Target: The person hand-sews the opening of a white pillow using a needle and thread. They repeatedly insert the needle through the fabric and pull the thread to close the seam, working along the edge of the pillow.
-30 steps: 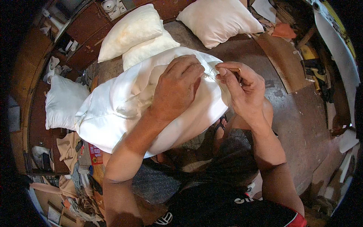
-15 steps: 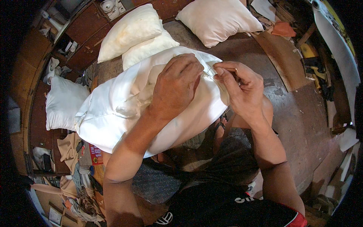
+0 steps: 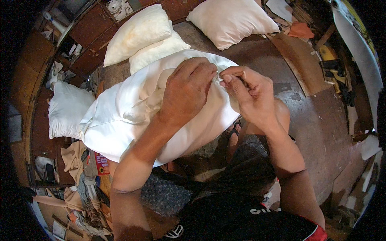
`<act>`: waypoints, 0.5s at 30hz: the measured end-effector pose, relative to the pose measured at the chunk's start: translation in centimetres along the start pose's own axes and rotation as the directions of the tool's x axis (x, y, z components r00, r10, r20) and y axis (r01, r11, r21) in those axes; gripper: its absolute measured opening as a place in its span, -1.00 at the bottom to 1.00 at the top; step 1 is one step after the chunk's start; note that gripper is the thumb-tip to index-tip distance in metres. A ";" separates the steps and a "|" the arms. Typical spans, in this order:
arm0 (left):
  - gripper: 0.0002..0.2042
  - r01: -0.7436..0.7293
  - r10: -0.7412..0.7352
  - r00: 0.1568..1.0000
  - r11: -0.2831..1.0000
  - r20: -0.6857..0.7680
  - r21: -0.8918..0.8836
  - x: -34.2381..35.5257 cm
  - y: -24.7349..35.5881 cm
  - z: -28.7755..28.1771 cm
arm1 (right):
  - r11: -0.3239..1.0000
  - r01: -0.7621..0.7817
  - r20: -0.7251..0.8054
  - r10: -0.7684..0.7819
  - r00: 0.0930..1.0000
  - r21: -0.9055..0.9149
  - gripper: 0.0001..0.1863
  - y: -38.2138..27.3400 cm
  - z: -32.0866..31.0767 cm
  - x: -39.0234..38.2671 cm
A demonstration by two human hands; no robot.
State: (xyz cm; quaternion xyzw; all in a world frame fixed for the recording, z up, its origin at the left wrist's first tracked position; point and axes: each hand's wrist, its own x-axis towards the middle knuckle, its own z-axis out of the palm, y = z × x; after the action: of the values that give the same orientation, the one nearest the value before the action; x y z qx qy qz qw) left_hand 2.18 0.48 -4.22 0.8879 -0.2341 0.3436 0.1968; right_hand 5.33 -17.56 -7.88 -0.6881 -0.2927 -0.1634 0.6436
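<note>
1. Upper centre: the left hand [image 3: 187, 88] is pinching the edge of the white cushion [image 3: 136, 100]; a weak grip could be letting it slip.
2. The right hand [image 3: 256, 94] is pinching beside it, holding what I cannot tell; crowding could be causing fumbles.

Floor [image 3: 321, 128]: reddish-brown, scuffed, faint sheen right of centre.
Wooden cabinetry [image 3: 90, 32]: reddish-brown, lining left and upper left, open compartments between panels.
Brown board [image 3: 299, 66]: flat on floor, upper right.
Lighting: brightest around centre, far right and lower left in shadow.
</note>
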 end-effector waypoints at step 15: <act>-0.79 0.224 -0.205 0.924 0.974 0.323 -0.022 1.0 1.6 -1.9 | 0.876 -0.308 0.056 0.310 0.949 0.371 -0.85 0.2 -1.6 1.0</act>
State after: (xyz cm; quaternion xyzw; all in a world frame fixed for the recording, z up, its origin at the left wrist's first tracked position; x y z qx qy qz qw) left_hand 0.99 -0.10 -1.94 0.9458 -0.1740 0.1654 0.2186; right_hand 6.43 -18.90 -7.22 -0.5895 -0.2031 -0.0015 0.7818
